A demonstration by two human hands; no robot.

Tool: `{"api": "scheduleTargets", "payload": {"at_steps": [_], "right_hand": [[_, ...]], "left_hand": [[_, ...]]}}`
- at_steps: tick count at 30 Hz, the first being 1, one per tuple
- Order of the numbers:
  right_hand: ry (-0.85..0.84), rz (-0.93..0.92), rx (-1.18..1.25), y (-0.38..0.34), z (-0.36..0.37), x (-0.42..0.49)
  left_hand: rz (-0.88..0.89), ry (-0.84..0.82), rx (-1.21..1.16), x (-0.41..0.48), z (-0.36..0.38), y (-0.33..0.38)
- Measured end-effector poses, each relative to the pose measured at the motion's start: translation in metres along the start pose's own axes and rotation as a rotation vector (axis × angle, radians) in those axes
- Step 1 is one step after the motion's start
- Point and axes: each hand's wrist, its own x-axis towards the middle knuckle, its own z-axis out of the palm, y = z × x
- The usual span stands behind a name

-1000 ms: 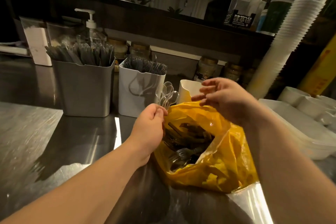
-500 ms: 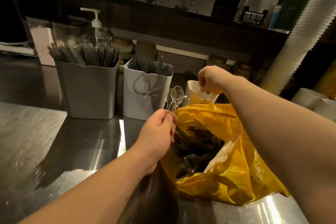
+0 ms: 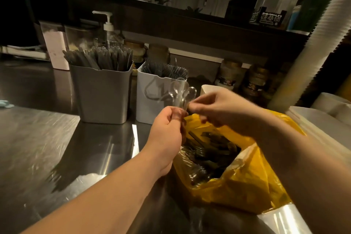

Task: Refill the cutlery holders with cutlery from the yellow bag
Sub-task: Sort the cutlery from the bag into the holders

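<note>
The yellow bag (image 3: 245,182) lies open on the steel counter at centre right, with dark plastic cutlery (image 3: 209,150) showing inside. My left hand (image 3: 167,129) grips a small bunch of clear plastic spoons (image 3: 180,93) by their handles, bowls up, above the bag's mouth. My right hand (image 3: 218,110) meets the bunch from the right, its fingers pinching at the spoons' handles. Behind stand a grey holder (image 3: 102,95) full of dark knives, a white holder (image 3: 150,99) with clear forks, and a third white holder (image 3: 207,88), mostly hidden by my right hand.
A tall stack of white cups (image 3: 311,43) leans at the right. White lidded containers (image 3: 322,118) sit at far right. A pump bottle (image 3: 108,24) and jars (image 3: 229,76) stand behind the holders under a dark shelf. Bare steel counter (image 3: 38,138) spreads to the left.
My right hand left the third white holder's rim and came back to the spoon bunch. My left hand rose slightly with the spoons.
</note>
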Motion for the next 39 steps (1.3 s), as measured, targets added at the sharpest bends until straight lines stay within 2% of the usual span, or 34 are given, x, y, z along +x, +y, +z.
{"api": "scheduleTargets", "payload": {"at_steps": [2,6,12,18,22,25,27,31,36,39], "right_hand": [[-0.028,0.015,0.091,0.004,0.017,-0.001],[0.082,0.045,0.204,0.011,0.024,0.007],[0.041,0.036,0.536,0.003,0.025,0.013],[0.008,0.026,0.428,-0.001,0.013,0.022],[0.365,0.006,0.365,0.001,-0.049,0.045],[0.555,0.154,0.262,0.022,-0.082,0.072],[0.536,0.251,0.199,0.036,-0.082,0.088],[0.37,0.343,0.048,0.047,-0.065,0.113],[0.186,0.446,-0.289,0.044,-0.056,0.123],[0.14,0.479,-0.437,0.038,-0.055,0.124]], "left_hand": [[0.011,-0.049,0.071,-0.001,0.001,0.0],[0.039,-0.05,0.227,0.004,-0.004,-0.003],[0.055,-0.048,0.294,0.005,-0.007,-0.002],[0.045,-0.052,0.274,0.007,-0.009,-0.002],[0.042,0.002,0.264,0.009,-0.011,-0.006],[0.054,0.011,0.241,0.008,-0.01,-0.009],[0.047,-0.014,0.243,0.008,-0.008,-0.009],[0.05,-0.067,0.279,0.006,-0.005,-0.013],[0.049,-0.067,0.309,0.005,-0.004,-0.011],[0.057,-0.093,0.353,0.004,-0.004,-0.009]]}}
